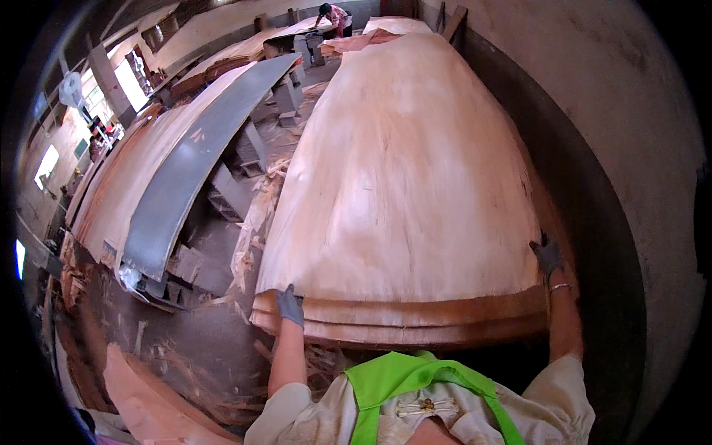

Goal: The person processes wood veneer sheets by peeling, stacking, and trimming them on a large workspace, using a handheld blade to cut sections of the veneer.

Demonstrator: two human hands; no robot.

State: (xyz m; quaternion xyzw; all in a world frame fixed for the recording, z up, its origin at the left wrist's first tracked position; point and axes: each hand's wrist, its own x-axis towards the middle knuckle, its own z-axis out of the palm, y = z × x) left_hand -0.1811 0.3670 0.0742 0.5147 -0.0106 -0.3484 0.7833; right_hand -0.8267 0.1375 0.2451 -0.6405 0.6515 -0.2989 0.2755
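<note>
A long, pale wood veneer sheet (408, 170) lies on top of a stack of veneer sheets (415, 331) and runs away from me. My left hand (290, 305), in a grey glove, is closed on the sheet's near left corner. Over on the right edge, a little farther from me, my right hand (547, 256) grips the same sheet in a matching glove. Parts of the fingers of both hands are hidden at the edges. Below the top sheet's near end, layered edges of the stack stick out toward me.
Left of the stack is a long grey-topped bench (200, 156) with more veneer (141, 174) beside it. Concrete blocks (252, 144) and veneer scraps (259, 215) lie between. A wall (593, 96) runs along the right. Another person (340, 20) bends over sheets at the back.
</note>
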